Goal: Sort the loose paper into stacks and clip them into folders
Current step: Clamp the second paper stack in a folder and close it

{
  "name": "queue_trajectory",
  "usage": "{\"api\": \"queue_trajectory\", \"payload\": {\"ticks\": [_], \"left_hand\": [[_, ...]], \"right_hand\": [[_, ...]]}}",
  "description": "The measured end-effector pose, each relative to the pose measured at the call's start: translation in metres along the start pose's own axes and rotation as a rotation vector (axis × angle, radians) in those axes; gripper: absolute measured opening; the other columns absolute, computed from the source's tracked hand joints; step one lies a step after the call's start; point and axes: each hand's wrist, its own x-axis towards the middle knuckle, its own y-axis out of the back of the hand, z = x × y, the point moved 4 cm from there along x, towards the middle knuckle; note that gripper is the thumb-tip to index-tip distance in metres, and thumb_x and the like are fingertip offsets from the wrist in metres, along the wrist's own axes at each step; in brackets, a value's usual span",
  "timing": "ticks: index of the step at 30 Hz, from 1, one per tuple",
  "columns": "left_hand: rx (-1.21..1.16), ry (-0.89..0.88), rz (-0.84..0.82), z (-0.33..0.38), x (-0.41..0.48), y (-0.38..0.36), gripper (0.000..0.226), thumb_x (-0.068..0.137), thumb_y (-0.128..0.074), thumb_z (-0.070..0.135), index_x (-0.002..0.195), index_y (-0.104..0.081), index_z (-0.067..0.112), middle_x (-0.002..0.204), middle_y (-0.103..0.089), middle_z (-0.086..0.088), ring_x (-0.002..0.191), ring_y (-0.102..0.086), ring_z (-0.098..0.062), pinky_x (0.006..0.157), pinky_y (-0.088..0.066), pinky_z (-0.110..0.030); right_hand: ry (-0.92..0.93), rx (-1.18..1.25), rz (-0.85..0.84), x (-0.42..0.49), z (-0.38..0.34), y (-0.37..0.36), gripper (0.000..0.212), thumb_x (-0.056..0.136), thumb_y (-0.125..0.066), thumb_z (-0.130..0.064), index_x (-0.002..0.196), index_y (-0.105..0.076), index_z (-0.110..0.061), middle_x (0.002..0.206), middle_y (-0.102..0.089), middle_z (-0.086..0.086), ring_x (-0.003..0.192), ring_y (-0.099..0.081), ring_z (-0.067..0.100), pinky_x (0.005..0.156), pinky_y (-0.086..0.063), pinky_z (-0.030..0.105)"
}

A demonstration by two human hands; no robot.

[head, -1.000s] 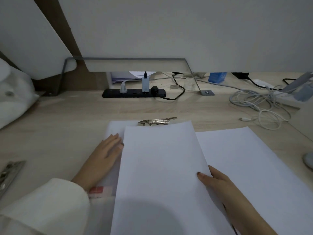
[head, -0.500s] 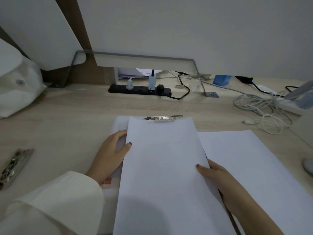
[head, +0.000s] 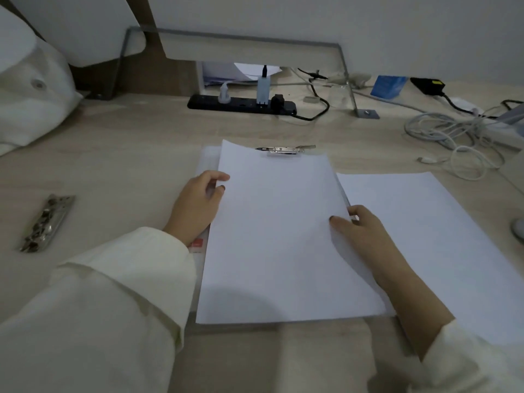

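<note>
Holding the stack: the right hand point(head: 365, 234) grasps the right edge of the paper stack point(head: 278, 236), with the thumb on the top sheet and the other fingers bent round the edge.
Left hand: the left hand point(head: 195, 205) rests on the folder point(head: 208, 160) beside the left edge of the stack. Its fingers are bent and the fingertips touch the paper edge. I cannot tell if it pinches a sheet or only touches it.
Paper stack: it lies in the middle of the desk point(head: 127, 151), on top of the folder, with a short side toward the person. Its far left corner is a little lifted.
Folder: translucent and flat under the stack. Only a strip shows on the left, with a small red label point(head: 197, 243) near the left wrist.
Clip: the metal clip point(head: 285, 149) sits at the far edge of the folder, and the top edge of the stack reaches it. I cannot tell if the sheets are under it.
Second pile: the second pile point(head: 425, 236) of white paper lies flat just to the right of the stack, under the right forearm.
Loose clip: a loose clip point(head: 46, 222) of metal lies on the desk, well apart to the left.
Far side: a black power strip point(head: 241, 104) with plugs, a tangle of white cables point(head: 453, 143) at the right, and a white bag point(head: 31, 95) at the left.
</note>
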Motion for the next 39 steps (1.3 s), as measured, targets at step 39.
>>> {"api": "queue_trajectory", "payload": {"ticks": [39], "left_hand": [[0.497, -0.102, -0.075, -0.008, -0.001, -0.015, 0.066, 0.083, -0.016, 0.035, 0.144, -0.030, 0.013, 0.155, -0.023, 0.002, 0.144, -0.015, -0.007, 0.110, 0.003, -0.018]], "right_hand": [[0.165, -0.122, 0.147, 0.019, 0.027, 0.003, 0.041, 0.091, -0.053, -0.018, 0.132, -0.051, -0.025, 0.069, -0.042, -0.006, 0.060, -0.041, 0.009, 0.056, -0.031, 0.018]]}}
